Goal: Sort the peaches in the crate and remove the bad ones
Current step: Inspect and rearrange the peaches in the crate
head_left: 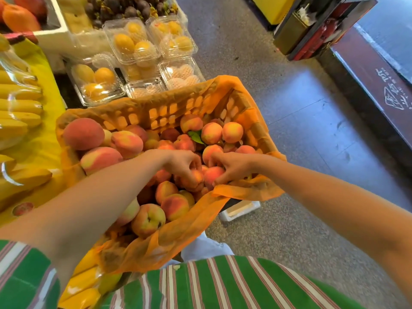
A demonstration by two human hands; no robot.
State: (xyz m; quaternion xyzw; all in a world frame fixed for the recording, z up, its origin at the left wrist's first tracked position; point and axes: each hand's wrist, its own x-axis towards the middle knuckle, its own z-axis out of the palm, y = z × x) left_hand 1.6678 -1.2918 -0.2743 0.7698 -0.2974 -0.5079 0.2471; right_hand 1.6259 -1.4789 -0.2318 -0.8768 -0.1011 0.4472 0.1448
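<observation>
Grey shop floor (289,108) beneath crate (156,112). Mid-sort: left grip (185,165) curled round peach (196,179), right grip (234,166) pinching second peach (211,175) just beside. Next: lift, turn, check for rot.

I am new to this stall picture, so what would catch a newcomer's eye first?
The orange-lined crate heaped with peaches fills the centre. Inside it the left hand grips one peach and the right hand the next peach. Yellow bananas lie at the picture's left edge.
</observation>
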